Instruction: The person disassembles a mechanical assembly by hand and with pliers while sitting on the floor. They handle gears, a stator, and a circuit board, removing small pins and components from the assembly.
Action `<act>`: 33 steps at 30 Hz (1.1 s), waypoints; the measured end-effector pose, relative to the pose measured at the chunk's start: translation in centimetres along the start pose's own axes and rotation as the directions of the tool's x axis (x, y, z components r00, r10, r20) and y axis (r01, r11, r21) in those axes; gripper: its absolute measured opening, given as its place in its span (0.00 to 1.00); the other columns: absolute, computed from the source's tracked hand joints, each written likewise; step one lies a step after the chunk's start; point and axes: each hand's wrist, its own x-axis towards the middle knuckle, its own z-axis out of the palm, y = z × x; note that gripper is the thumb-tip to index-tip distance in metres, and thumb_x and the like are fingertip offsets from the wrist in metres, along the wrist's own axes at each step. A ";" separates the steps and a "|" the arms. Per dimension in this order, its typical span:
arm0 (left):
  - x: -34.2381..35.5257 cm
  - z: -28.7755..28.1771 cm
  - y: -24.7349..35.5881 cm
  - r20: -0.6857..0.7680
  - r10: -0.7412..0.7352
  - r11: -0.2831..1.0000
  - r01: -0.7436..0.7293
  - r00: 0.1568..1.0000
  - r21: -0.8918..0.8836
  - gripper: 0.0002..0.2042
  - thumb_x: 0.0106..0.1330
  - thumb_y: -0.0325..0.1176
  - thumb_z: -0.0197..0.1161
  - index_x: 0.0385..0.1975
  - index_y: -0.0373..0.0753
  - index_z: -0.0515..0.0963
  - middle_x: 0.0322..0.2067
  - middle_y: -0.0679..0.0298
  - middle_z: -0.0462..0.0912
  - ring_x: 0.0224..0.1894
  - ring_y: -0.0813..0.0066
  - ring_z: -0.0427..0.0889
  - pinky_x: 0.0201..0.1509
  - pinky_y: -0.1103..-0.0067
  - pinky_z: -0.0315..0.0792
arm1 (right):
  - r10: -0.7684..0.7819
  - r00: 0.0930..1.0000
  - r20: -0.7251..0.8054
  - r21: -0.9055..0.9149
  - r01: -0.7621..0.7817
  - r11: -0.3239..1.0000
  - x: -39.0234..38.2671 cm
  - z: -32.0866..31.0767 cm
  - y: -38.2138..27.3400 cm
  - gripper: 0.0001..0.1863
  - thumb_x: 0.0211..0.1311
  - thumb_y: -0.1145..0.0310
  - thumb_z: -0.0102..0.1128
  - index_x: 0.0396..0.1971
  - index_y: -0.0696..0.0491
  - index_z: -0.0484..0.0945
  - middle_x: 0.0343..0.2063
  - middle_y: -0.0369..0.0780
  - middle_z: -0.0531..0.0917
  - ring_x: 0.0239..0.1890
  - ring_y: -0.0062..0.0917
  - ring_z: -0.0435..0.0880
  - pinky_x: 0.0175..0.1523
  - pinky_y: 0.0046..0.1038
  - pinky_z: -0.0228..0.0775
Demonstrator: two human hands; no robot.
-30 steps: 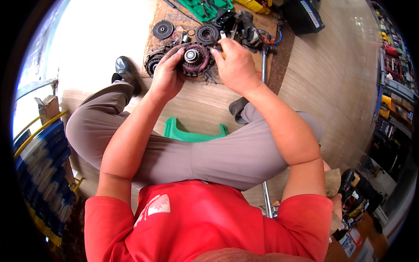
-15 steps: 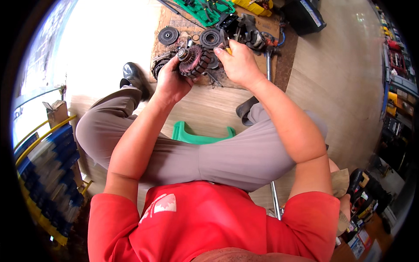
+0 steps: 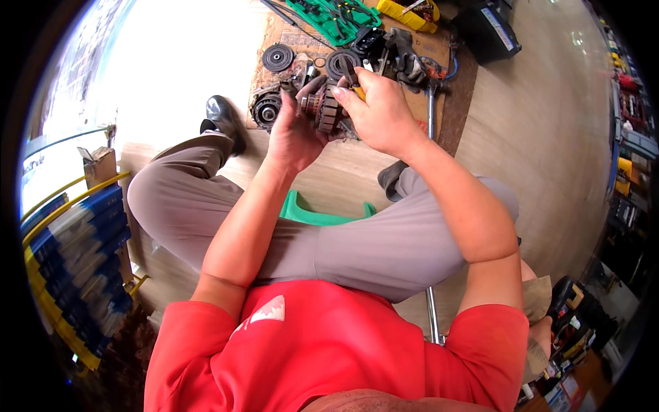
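My left hand (image 3: 295, 139) is wrapped round a rotor (image 3: 327, 113) with dark claw-like teeth along its rim and a ribbed, coppery end turned to the left. My right hand (image 3: 384, 115) is closed on a small tool with a yellow handle (image 3: 358, 91); its dark upper end shows above the fingers. The tool's working end, close to the rotor's far side, is too hidden to make out. Just left of my left fingers lies a dark round housing (image 3: 266, 110). A black pulley-like disc (image 3: 277, 58) and a ringed disc (image 3: 342, 63) lie beyond the hands.
A brown board (image 3: 427, 48) bears the parts, dark gloves (image 3: 406, 60) and a metal-handled tool (image 3: 431, 113). Behind are a green tool case (image 3: 334, 19), a yellow tray (image 3: 410, 12) and a black battery-like box (image 3: 486, 33). A green stool (image 3: 322, 218) shows between my legs.
The rotor has turned: its bearing end no longer shows, and the toothed rim faces right. My left hand has shifted right, nearer the right hand. The right hand still grips the yellow-handled tool.
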 end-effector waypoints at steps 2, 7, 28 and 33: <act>0.1 -1.6 -0.1 0.103 0.034 0.973 -0.056 0.994 0.226 0.29 0.68 0.55 0.52 0.62 0.42 0.64 0.53 0.61 0.76 0.52 0.66 0.77 0.49 0.65 0.75 | -0.069 0.998 0.008 -0.052 0.069 0.996 -0.2 -0.2 -0.4 0.12 0.60 0.66 0.59 0.32 0.61 0.74 0.26 0.53 0.80 0.32 0.50 0.80 0.37 0.44 0.71; 1.1 -1.9 -0.9 -0.062 0.036 0.966 -0.019 0.997 0.258 0.18 0.69 0.47 0.52 0.52 0.44 0.71 0.39 0.66 0.80 0.35 0.72 0.79 0.30 0.76 0.72 | -0.217 0.976 -0.031 -0.211 0.206 0.956 -0.8 0.4 0.2 0.10 0.60 0.68 0.58 0.32 0.60 0.73 0.29 0.51 0.79 0.34 0.49 0.79 0.38 0.43 0.71; 0.6 -4.3 -2.0 0.182 -0.402 0.909 0.415 0.897 -0.038 0.27 0.70 0.57 0.36 0.53 0.44 0.73 0.43 0.47 0.80 0.30 0.48 0.82 0.20 0.70 0.75 | -0.107 0.994 -0.016 -0.143 0.103 0.984 -1.1 -1.5 -0.1 0.11 0.60 0.66 0.61 0.35 0.59 0.76 0.28 0.50 0.81 0.32 0.41 0.81 0.38 0.36 0.72; 0.4 -4.2 -2.1 0.191 -0.361 0.926 0.376 0.913 -0.043 0.27 0.70 0.57 0.37 0.53 0.42 0.72 0.42 0.49 0.80 0.30 0.49 0.82 0.20 0.70 0.76 | -0.089 0.987 0.135 -0.105 0.104 0.989 -1.8 -0.8 -0.1 0.11 0.62 0.67 0.61 0.39 0.58 0.78 0.30 0.45 0.83 0.31 0.27 0.81 0.42 0.27 0.73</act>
